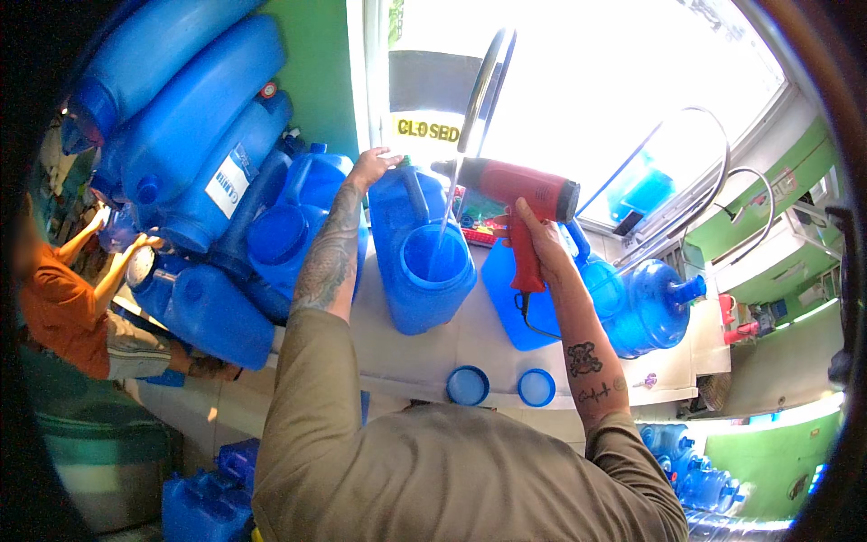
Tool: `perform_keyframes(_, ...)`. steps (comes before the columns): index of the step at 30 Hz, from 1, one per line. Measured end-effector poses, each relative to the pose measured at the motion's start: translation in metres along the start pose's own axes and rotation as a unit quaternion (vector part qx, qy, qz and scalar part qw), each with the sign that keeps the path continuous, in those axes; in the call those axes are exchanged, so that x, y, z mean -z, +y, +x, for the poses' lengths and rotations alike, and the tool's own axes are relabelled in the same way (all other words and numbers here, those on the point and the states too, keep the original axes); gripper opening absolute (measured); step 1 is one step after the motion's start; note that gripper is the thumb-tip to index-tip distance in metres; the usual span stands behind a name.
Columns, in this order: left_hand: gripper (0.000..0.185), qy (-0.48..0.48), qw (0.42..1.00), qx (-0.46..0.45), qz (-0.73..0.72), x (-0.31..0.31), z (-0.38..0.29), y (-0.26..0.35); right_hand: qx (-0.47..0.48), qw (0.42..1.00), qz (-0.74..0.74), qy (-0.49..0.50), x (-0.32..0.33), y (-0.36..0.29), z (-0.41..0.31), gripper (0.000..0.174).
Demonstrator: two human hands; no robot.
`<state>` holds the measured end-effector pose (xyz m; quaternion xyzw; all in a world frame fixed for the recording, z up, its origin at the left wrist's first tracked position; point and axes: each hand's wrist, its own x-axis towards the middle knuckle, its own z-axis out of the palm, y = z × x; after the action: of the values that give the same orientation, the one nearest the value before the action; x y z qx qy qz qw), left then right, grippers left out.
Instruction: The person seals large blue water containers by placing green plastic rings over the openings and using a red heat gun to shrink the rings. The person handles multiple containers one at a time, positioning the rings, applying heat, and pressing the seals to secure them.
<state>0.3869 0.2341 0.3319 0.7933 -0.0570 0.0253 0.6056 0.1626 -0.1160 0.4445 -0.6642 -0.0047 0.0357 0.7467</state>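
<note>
My right hand (535, 234) grips the handle of a red heat gun (521, 186). The gun's nozzle points left, towards a small green cap (406, 160) at the far end of a blue plastic water jug (423, 305). My left hand (372, 168) reaches to that end, its fingertips at or beside the cap; whether they grip it cannot be told. A thin stream of water (445, 217) from a metal faucet (482, 91) runs into the jug's wide uncapped mouth (433, 254). Two round blue lids (467, 385) lie near the counter's front edge.
Blue containers (196, 129) are stacked at left, where a person in an orange shirt (64, 305) handles a bottle. Another blue jug (518, 298) and a round water bottle (647, 308) stand on the white counter (366, 339) at right. A red basket (479, 236) sits behind.
</note>
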Motion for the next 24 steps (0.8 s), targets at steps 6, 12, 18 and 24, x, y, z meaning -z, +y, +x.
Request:
perform_keyframes(6,0.072,-0.052,0.995,0.035,0.079,0.004,0.007,0.023,0.005,1.000,-0.015,0.007,0.000,0.000,-0.001,0.053)
perform_keyframes(12,0.067,-0.037,0.912,0.021,0.408,0.021,0.021,0.042,0.010,0.999,-0.029,-0.007,0.006,-0.002,-0.006,0.053)
perform_keyframes(18,0.055,-0.037,0.952,0.029,0.303,0.034,0.059,0.027,-0.011,1.000,-0.016,0.011,0.012,0.001,-0.012,0.057)
perform_keyframes(24,0.052,0.045,0.878,0.099,0.466,0.038,0.057,0.010,-0.016,0.994,-0.106,-0.023,0.036,0.007,-0.041,0.050)
